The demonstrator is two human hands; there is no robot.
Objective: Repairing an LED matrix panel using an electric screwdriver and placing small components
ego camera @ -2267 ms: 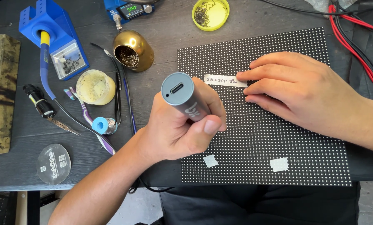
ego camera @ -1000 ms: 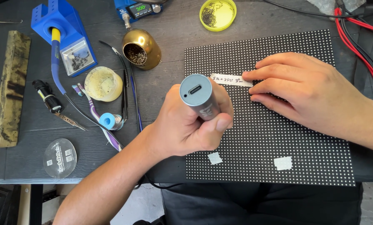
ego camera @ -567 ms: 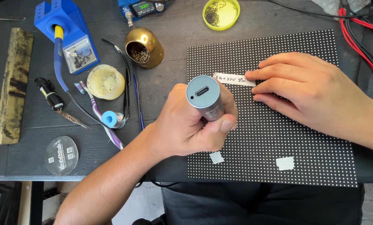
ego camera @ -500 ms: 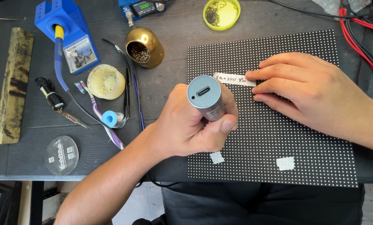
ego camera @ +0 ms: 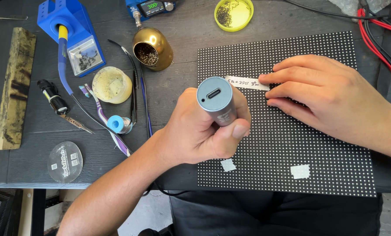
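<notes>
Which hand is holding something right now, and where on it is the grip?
The left hand grips the grey cylindrical tool around its lower body. The right hand holds nothing, resting flat on the dotted panel.

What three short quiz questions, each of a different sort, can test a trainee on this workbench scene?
1. True or false: the left hand grips a grey tool upright over the dotted panel.
2. Which hand rests flat on the panel, fingertips at the white label? A) left B) right C) neither
3. Fill in: the gold pot stands between the blue stand and the ____.

Key:
1. True.
2. B, the right hand.
3. Panel.
</notes>
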